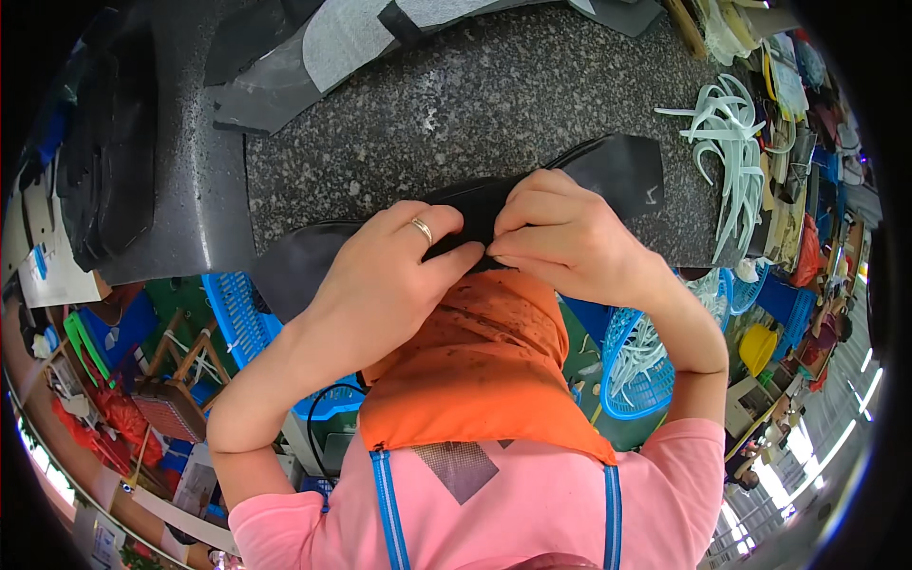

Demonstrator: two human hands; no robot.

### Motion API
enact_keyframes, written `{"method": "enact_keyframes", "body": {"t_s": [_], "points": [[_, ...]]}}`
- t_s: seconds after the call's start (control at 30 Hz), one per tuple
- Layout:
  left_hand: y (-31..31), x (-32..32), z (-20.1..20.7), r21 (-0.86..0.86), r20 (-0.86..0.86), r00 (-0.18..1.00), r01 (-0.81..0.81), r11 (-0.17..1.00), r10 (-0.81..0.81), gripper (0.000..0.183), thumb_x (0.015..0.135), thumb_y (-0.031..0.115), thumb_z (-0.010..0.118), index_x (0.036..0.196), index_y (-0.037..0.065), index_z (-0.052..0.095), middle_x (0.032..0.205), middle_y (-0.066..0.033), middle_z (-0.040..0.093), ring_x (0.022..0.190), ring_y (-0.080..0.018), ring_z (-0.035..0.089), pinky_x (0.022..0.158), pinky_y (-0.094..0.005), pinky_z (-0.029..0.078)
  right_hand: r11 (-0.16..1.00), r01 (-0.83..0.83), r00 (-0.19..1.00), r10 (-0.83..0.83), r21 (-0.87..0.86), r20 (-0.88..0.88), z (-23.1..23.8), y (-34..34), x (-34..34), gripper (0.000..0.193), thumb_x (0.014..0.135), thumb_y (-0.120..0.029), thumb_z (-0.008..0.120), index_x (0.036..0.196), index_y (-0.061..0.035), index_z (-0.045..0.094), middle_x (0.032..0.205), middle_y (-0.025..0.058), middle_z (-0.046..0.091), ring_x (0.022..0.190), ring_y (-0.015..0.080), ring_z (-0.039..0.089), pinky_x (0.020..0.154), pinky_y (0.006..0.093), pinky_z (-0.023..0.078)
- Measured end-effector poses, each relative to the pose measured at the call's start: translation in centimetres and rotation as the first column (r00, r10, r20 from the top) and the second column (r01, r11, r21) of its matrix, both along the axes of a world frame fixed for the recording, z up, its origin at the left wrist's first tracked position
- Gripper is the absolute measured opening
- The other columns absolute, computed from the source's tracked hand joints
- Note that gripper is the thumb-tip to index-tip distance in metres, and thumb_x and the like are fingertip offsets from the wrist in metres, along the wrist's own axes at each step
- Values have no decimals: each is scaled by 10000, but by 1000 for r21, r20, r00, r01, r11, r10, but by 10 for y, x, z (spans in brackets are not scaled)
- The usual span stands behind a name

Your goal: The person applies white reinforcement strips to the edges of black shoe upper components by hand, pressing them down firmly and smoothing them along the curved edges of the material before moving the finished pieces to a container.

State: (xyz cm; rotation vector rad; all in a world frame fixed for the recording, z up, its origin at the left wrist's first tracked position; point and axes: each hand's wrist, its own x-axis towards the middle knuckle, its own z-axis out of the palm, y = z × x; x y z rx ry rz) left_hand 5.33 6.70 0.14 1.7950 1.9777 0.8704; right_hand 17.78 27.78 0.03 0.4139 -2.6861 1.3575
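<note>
A long, dark piece of sheet material, perhaps leather [622, 176], lies across the near edge of the speckled granite worktop [427, 114], with its left end hanging over that edge. My left hand [380, 275], with a ring on one finger, is closed on the piece's middle, thumb and fingers pinching it. Close beside it my right hand [579, 237] pinches the same piece, fingertips pressed together. The two thumbs almost meet at the near edge of the material. What exactly lies between the fingertips is hidden.
More grey and black cut pieces [271, 95] lie at the worktop's far left. Pale green strips [731, 142] are heaped at its right edge. Below stand blue plastic baskets [651, 389], one holding similar strips. A dark, smooth surface [195, 180] adjoins the granite on the left.
</note>
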Motion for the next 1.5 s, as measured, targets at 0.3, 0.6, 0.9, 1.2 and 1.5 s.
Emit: {"method": "enact_keyframes", "body": {"t_s": [0.3,0.6,0.9,1.2,1.5], "points": [[2,3,8,-50,-133,990,42,998,-48,297,748,75,642,1030,23,720,1105,-120,602,1009,-297,607,855,-387,523,994,-80,986,91,-75,143,5,7,0,132,733,-93,789,829,-29,725,873,37,656,863,223,608,817,377,456],[-1,-4,58,193,-515,782,-293,937,350,229,756,122,730,972,45,728,1218,-108,612,1179,-279,564,1094,-480,380,984,132,987,-118,-121,113,18,-6,0,213,826,-93,767,1000,-9,676,922,64,633,810,156,598,686,292,468],[-5,9,29,-224,947,-305,-418,880,96,540,850,-64,683,1354,-8,498,1274,-105,627,1143,-155,612,1028,-337,470,478,550,816,-134,-684,562,34,-34,-8,144,977,-175,661,947,-35,683,812,-59,604,753,10,530,642,198,441],[-87,-184,33,138,263,453,-891,432,852,659,859,145,766,1425,-23,473,1246,-177,625,1128,-243,619,1008,-364,466,675,685,704,-711,274,-7,12,31,25,148,899,-155,663,1030,-95,698,950,115,689,876,303,681,767,395,549],[77,-92,11,305,-192,856,-412,859,479,503,828,104,728,1320,134,626,1452,-119,520,1348,-325,464,1085,-416,387,385,914,387,-922,-132,-5,5,149,64,157,920,-118,687,1045,-24,694,963,50,654,864,119,617,759,266,495]]}}
